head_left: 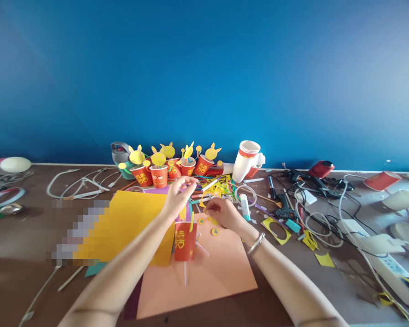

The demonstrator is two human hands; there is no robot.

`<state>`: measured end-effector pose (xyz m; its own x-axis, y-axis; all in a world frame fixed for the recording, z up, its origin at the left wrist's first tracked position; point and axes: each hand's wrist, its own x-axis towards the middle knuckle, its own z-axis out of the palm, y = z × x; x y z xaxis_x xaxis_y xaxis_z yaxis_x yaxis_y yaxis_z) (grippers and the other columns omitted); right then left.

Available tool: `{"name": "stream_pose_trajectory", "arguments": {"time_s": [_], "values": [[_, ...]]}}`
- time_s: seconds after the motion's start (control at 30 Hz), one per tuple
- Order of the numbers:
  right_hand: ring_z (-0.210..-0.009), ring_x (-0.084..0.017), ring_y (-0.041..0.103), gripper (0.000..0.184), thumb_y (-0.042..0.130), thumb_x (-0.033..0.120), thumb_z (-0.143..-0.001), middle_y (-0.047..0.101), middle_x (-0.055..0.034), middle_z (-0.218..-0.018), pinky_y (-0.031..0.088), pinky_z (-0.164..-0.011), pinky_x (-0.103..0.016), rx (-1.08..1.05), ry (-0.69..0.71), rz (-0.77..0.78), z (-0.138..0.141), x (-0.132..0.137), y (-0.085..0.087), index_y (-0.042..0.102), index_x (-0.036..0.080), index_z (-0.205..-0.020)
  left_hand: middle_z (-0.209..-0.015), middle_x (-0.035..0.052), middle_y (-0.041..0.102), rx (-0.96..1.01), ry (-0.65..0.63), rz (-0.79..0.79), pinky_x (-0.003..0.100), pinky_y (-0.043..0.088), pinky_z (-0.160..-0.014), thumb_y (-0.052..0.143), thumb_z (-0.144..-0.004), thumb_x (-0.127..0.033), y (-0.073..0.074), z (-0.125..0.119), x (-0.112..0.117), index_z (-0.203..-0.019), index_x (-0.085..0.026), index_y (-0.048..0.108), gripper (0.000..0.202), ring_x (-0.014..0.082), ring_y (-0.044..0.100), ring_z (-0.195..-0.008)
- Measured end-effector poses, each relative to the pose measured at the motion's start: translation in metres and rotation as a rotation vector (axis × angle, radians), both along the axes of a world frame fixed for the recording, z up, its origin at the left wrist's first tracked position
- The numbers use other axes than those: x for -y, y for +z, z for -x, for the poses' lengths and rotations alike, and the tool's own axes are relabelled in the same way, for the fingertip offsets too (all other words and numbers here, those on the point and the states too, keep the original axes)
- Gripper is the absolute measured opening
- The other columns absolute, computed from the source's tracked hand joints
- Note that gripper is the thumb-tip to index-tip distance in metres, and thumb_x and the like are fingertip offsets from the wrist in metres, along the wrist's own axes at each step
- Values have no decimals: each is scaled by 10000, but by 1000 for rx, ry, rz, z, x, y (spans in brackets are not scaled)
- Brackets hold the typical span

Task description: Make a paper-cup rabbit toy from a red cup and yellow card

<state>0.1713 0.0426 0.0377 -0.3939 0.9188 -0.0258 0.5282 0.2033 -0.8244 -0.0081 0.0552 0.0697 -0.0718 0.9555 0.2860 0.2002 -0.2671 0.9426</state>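
My left hand (180, 194) is raised above the crafting papers, its fingers bent together in a pinch. Whatever is between those fingertips, if anything, is too small to make out. My right hand (225, 214), with a silver bangle on the wrist, hovers low over the peach paper (221, 268), fingers curled in. What it pinches is hidden. Below it lie small yellow paper discs, one with a blue triangle (215, 231). A red paper cup (185, 243) with gold lettering is between my forearms, a yellow strip (192, 219) at its rim and a pale straw (185, 274) below.
Several red cups with yellow rabbit-like paper figures (158, 159) line the wall. Yellow paper (132, 222) lies left. A stack of white cups (245, 161) stands behind paper scraps. Right are glue guns (286, 209), cables and a power strip (385, 261).
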Motion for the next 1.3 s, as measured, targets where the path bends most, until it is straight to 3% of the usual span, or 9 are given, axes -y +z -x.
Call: {"name": "stream_pose_trajectory", "arguments": {"time_s": [0.13,0.3,0.4,0.5,0.57,0.77,0.9,1.1,1.3], "values": [[-700,-145,618,227,688,346,-696,648,-6,-742,491,-658,-267,-546,-129,77,-4,-6,7,587,171,-800,-879,58,667,-161,-149,-55,336,487,-834,672,-732,-339,2,-6,7,-719,-226,706,118,227,601,-929],[-689,-147,608,275,709,382,-694,625,-1,-739,496,-636,-265,-551,-151,-8,-2,0,12,558,188,-817,-900,59,659,-213,-185,-71,338,514,-793,721,-672,-319,-2,-12,12,-657,-242,709,79,236,581,-944],[-769,-178,639,203,608,335,-792,667,-42,-828,496,-688,-285,-269,-145,-135,-16,-2,20,581,185,-926,-843,53,663,-201,-162,-75,329,509,-779,681,-695,-283,0,-14,12,-630,-226,683,87,217,601,-876],[-901,-246,638,171,556,288,-825,684,-107,-918,459,-786,-348,376,-304,-285,-44,-11,28,627,172,-928,-744,41,677,-151,-149,-31,314,503,-735,620,-740,-296,5,-14,13,-653,-209,661,130,200,621,-778],[-929,-298,638,225,551,346,-826,686,-149,-922,450,-772,-384,739,-413,-162,-62,-20,28,661,165,-905,-711,39,693,-110,-133,9,312,496,-730,603,-753,-313,7,-14,13,-678,-199,658,148,197,632,-746],[-939,-301,651,289,629,307,-727,693,-151,-966,445,-739,-350,923,-339,27,-78,-35,15,683,169,-975,-744,49,731,-42,-113,52,308,501,-710,622,-736,-318,4,-13,12,-679,-188,632,142,199,658,-730],[-825,-271,640,192,525,238,-760,684,-116,-838,426,-681,-320,740,-332,-64,-75,-35,20,660,160,-873,-757,59,729,13,-96,53,319,517,-719,619,-750,-316,-3,-13,10,-696,-182,611,144,204,673,-740],[-697,-140,527,245,510,405,-853,576,-5,-771,415,-614,-228,-100,96,-121,-57,-24,29,549,164,-872,-759,52,701,65,-49,25,315,531,-683,635,-753,-317,-8,-16,11,-719,-180,588,148,191,661,-702],[-723,-118,517,202,517,366,-886,560,5,-792,430,-659,-208,-185,228,-64,-36,-9,32,559,169,-908,-777,42,671,-1,0,-129,305,519,-696,632,-758,-288,-1,-19,18,-704,-197,597,111,186,642,-737]]}}
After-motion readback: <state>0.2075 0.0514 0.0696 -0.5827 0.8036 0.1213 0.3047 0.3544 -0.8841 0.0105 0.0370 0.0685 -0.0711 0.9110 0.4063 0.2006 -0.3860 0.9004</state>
